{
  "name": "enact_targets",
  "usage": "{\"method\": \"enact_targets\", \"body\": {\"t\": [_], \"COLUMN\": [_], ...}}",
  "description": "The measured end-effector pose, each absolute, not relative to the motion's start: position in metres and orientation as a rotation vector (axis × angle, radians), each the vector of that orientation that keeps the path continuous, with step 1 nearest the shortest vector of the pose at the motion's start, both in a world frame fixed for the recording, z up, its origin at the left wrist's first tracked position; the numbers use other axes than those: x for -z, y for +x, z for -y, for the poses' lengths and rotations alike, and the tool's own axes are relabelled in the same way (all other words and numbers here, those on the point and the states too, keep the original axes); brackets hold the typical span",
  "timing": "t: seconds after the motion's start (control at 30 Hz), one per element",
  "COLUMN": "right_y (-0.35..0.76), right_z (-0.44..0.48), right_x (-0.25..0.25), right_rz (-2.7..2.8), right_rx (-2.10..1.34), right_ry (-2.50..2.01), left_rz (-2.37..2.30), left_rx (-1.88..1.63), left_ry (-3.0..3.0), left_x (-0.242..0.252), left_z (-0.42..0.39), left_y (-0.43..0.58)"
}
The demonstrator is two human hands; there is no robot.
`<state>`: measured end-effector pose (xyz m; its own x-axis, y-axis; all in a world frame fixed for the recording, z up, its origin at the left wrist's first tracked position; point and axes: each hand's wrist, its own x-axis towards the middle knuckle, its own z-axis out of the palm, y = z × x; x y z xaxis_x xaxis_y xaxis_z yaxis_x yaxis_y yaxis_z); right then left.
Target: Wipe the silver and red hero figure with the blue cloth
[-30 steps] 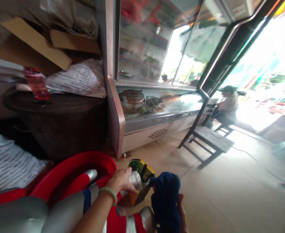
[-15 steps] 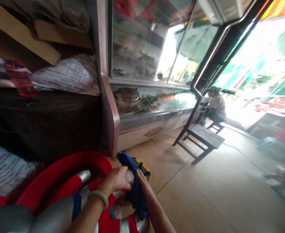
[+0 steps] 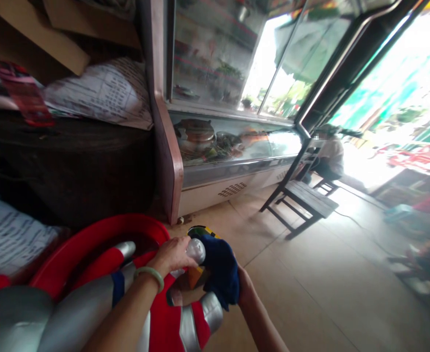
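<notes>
**Blue cloth pressed to a silver toy at the shop floor**

Head view: My left hand point(image 3: 173, 254), a pale green bangle point(image 3: 149, 275) on its wrist, is closed over the silver rounded end point(image 3: 196, 250) of a large red-and-silver toy figure point(image 3: 171, 318) that lies across the lower left corner of the frame. Its fingers are curled together over the top of that silver end. My right hand point(image 3: 245, 289) comes up from the bottom edge and grips a bunched dark blue cloth point(image 3: 219, 273), which touches the silver end and hides most of my fingers, so I cannot tell how they sit beyond that they clutch the cloth. Just behind the cloth a yellow-and-green toy part point(image 3: 197, 230) peeks out, and an orange piece point(image 3: 195, 276) shows below the silver end. A red plastic basin point(image 3: 101, 239) curves round behind the figure, near the lower left of the tiled floor point(image 3: 310, 293). Beyond it stands a dark round tub point(image 3: 72, 166) with printed sacks point(image 3: 105, 93) and cardboard point(image 3: 35, 34) piled on top. A glass-fronted display cooler point(image 3: 229, 142) fills the middle, with pots behind its glass. A dark wooden bench point(image 3: 303, 200) stands on the floor to its right, and a person point(image 3: 330, 156) sits by the bright doorway, well apart from my hands
</notes>
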<state>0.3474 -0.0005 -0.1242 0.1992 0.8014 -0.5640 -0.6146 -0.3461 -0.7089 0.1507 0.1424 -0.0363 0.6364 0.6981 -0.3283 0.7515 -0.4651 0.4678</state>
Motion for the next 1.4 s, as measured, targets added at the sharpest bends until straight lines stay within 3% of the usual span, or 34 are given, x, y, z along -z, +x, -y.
{"method": "enact_targets", "body": {"t": [0.23, 0.53, 0.8, 0.93, 1.03, 1.2, 1.4], "right_y": [0.316, 0.245, 0.262, 0.278, 0.294, 0.314, 0.305], "right_z": [0.103, 0.08, 0.074, 0.072, 0.074, 0.086, 0.119], "right_x": [0.129, 0.173, 0.157, 0.135, 0.119, 0.079, 0.019], "right_rz": [0.249, 0.368, 0.56, 0.501, 0.535, 0.645, 0.767], "right_rx": [-1.323, -1.011, -1.03, -0.935, -0.818, -0.648, -0.574], "right_ry": [-1.415, -1.726, -1.793, -1.819, -1.865, -1.931, -1.836], "left_rz": [-1.138, -1.119, -1.11, -1.134, -0.98, -0.976, -1.311], "left_rx": [0.211, 0.193, 0.166, -0.049, -0.549, -0.239, -0.225], "left_ry": [2.249, 2.296, 2.335, 2.353, 2.026, 1.451, 1.266], "left_x": [0.039, 0.04, 0.023, -0.024, -0.046, 0.008, 0.08], "left_z": [-0.146, -0.143, -0.137, -0.103, -0.051, 0.026, 0.056], "left_y": [0.153, 0.153, 0.157, 0.142, 0.097, 0.008, -0.034]}}
